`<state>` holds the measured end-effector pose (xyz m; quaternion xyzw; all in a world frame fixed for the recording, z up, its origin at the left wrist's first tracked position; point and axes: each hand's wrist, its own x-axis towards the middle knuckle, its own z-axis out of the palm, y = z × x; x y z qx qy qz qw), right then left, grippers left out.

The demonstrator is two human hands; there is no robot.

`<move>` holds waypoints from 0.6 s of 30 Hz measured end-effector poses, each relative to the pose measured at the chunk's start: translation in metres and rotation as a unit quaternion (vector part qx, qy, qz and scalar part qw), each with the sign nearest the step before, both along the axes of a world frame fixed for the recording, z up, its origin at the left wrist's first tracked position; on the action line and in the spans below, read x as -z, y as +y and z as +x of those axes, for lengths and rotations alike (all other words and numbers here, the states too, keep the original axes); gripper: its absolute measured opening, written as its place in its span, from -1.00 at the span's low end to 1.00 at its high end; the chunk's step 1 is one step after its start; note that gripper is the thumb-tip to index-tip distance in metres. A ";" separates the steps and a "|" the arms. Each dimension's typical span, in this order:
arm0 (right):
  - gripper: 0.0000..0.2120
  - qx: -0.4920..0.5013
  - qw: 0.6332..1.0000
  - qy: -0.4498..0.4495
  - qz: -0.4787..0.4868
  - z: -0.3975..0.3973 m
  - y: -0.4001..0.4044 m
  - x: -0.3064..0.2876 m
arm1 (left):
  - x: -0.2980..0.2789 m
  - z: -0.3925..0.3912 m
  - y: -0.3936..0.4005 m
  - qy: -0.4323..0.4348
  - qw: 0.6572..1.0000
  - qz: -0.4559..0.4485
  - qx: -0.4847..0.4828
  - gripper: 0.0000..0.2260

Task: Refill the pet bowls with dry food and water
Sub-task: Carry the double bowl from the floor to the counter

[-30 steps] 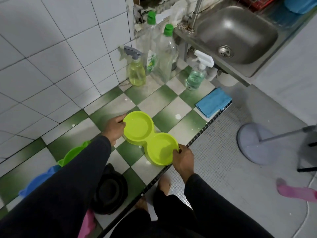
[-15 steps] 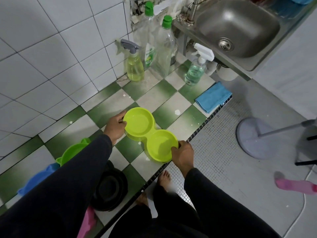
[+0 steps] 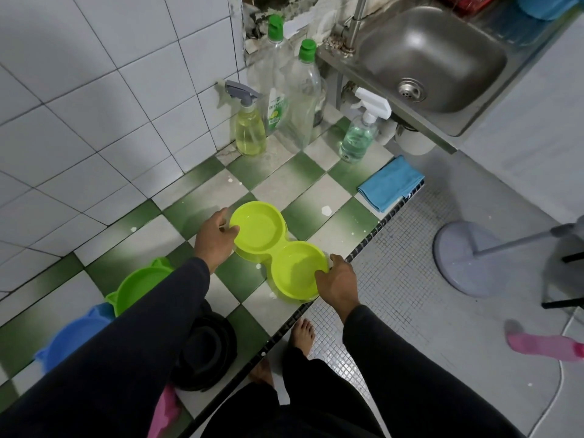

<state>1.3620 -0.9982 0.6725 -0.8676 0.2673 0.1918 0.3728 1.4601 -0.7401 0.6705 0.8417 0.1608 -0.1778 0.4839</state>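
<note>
While both hands are gripping it, the lime double bowl (image 3: pixel 278 249) is sitting slightly nearer the sink (image 3: pixel 433 58) than it was a second ago, shifted along the checkered floor (image 3: pixel 202 210) toward the far end of the raised tiled step. The left hand (image 3: pixel 215 240) is curling its fingers (image 3: pixel 230 230) over the rim of the far dish, and the right hand (image 3: pixel 338 284) is pinching the near dish's rim, thumb on top. Whether the bowl is resting on the tiles or lifted just clear is hard to tell. Both dishes are looking empty of food; a thin film of water may be lying in them, though I cannot be sure. So the refilling is likely only beginning, with the bowl probably heading to the sink for water.

Around it, green and white tiles are carrying pale splashes. Spray bottles (image 3: pixel 249 128) and two tall clear bottles (image 3: pixel 300 99) are standing against the wall under the sink, with a folded blue cloth (image 3: pixel 390 183) near the step's edge. A green bowl (image 3: pixel 139 284), a blue bowl (image 3: pixel 69 338) and a black bowl (image 3: pixel 205 350) are waiting beside the left sleeve. A fan base (image 3: pixel 467 257) is standing on the grey floor to the right.
</note>
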 end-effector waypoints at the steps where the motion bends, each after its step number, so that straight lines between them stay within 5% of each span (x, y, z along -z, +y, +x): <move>1: -0.46 -0.007 1.000 0.002 -0.004 0.002 -0.001 -0.002 | -0.003 -0.002 0.001 0.002 1.000 0.012 0.004 -0.47; 9: -0.46 -0.080 0.995 0.012 -0.062 0.017 -0.007 -0.028 | -0.027 -0.030 0.005 -0.031 0.987 0.141 0.065 -0.43; 18: -0.47 -0.222 0.954 -0.036 -0.197 0.015 0.013 -0.066 | -0.062 -0.067 0.027 -0.028 0.919 0.322 0.226 -0.41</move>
